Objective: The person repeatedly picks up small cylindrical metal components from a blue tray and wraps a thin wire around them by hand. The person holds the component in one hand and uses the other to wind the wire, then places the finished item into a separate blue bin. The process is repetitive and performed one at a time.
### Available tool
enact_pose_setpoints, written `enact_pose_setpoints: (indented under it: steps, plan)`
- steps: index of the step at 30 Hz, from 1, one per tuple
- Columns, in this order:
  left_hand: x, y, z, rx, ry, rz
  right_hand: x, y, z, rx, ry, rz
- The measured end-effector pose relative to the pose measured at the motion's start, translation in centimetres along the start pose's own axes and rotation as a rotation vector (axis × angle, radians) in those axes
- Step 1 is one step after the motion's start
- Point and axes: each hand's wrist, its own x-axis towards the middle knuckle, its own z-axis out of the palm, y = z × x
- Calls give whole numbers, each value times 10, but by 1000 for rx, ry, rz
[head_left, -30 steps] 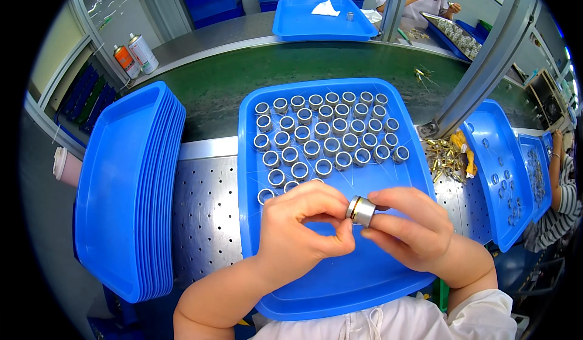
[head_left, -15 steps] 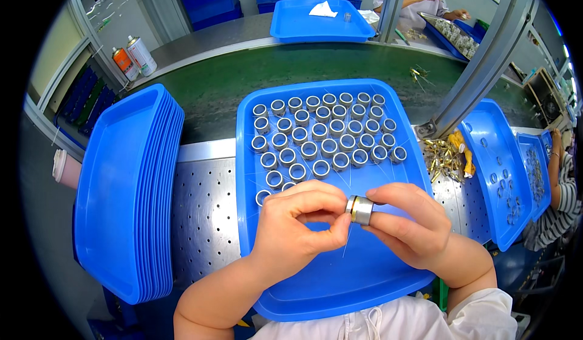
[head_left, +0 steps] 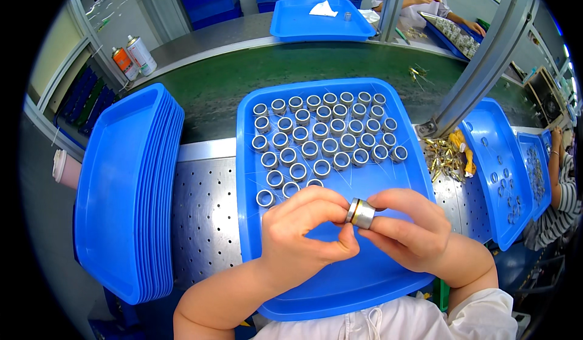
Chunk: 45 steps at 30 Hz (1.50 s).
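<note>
Over the near part of a blue tray (head_left: 340, 282), a short metal sleeve (head_left: 363, 214) with a thin gold-coloured band near its left end is tilted between my hands. My right hand (head_left: 413, 227) grips it from the right between thumb and fingers. Curled round its left end, my left hand (head_left: 306, 227) touches it with a fingertip; the thumb sits lower, close to the sleeve's underside. Behind my hands, several similar metal sleeves (head_left: 322, 169) stand upright in rows in the tray, with fine wire-like strands among them.
A stack of blue trays (head_left: 127, 194) stands left. Right are gold-coloured small parts (head_left: 445, 158), a metal post (head_left: 486, 54) and a blue tray of clear rings (head_left: 495, 176). A green belt (head_left: 212, 97) runs behind, with spray cans (head_left: 141, 56) beyond. Another person (head_left: 419, 0) works across it.
My left thumb has moved down, away from the fingers. The sleeve is tilted more and slightly lower. My left hand has shifted, showing more sleeves at the front row.
</note>
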Motion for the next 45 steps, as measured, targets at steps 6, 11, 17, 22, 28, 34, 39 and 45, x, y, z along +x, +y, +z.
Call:
enact_pose_setpoints:
  steps: [6,11,17,22,28,34,39,45]
  plan:
    - [3,1,-2,-360,-58,-276,0,8,-3,-46,-21,-134]
    - [3,-1,-7,-325,-126,-278,0,5,-3,-48,-23,-49]
    - [3,0,-3,-113,-80,-95,-2,2,-1,-13,-2,7]
    - [1,1,0,-46,-33,-33,-2,3,3,-37,23,-54]
    - [2,0,-2,-177,-81,-169,-3,7,2,-70,33,-122]
    - [3,1,-6,-129,-100,-147,-5,9,2,-113,-4,-200]
    - [2,2,-4,-17,-73,-69,-5,8,2,-114,-28,-192]
    - [3,3,-3,102,15,101,-2,-1,-1,115,-36,206]
